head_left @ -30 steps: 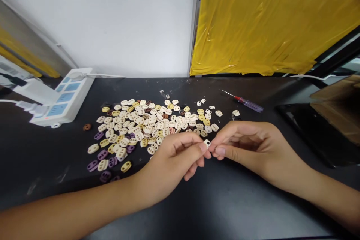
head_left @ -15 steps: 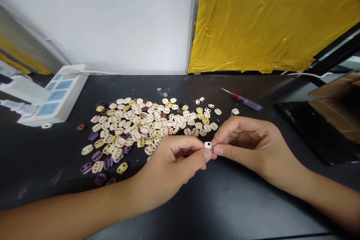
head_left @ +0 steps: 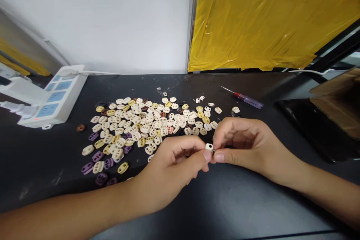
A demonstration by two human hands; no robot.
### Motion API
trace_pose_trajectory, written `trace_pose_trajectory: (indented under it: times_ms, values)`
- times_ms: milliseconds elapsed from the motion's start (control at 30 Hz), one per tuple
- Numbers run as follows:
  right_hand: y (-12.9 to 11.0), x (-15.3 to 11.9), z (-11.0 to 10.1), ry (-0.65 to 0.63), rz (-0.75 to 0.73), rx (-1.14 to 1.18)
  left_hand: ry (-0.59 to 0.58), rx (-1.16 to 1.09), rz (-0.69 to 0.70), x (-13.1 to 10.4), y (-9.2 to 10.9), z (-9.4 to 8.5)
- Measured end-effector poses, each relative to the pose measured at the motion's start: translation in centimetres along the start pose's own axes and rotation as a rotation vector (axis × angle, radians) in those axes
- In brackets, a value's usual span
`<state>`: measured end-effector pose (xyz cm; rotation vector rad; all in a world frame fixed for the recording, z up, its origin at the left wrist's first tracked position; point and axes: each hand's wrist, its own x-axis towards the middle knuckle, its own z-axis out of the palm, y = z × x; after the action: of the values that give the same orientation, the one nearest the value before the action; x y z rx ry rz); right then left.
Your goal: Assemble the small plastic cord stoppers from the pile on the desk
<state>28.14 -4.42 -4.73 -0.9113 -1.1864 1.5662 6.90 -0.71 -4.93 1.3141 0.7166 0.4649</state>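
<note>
Between the thumb and forefinger of my left hand (head_left: 177,172) sits a small cream cord lock (head_left: 209,146), a dark hole facing me. My right hand (head_left: 247,146) is pinched closed against the cord lock's right edge. A tiny dark sliver shows at those fingertips, too small to name. Left of and behind my hands lies a spread pile of two-hole cord locks (head_left: 146,120), mostly cream, with yellow, brown and purple ones among them. Several small loose white pieces (head_left: 207,113) lie at the pile's right side.
A screwdriver (head_left: 249,100) with a clear purple handle lies behind my right hand. At the left stands a white power strip (head_left: 60,99) with plugs in it. A black tray-like object (head_left: 306,131) and a cardboard box (head_left: 337,108) are at the right. A white wall and yellow sheeting rise behind.
The cord lock has turned slightly in my fingers, and both hands have shifted a little. The pile and the screwdriver lie as before.
</note>
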Motion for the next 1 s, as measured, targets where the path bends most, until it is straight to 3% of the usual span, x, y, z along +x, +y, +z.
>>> trace_pose_trajectory:
  times_ms: [200, 400, 733, 1000]
  values:
    - [0.1, 0.1, -0.1, -0.068, 0.062, 0.072, -0.044, -0.115, -0.051, 0.0, 0.0, -0.1]
    - [-0.1, 0.5, -0.8, -0.028, 0.052, -0.016, -0.089, -0.160, -0.083, 0.2, 0.2, -0.2]
    - [-0.4, 0.3, -0.3, -0.102, 0.438, -0.109, -0.158, -0.037, -0.217, 0.4, 1.4, -0.4]
    - [-0.6, 0.2, 0.3, -0.049, 0.517, 0.039, -0.123, -0.029, -0.223, 0.8, 1.7, -0.4]
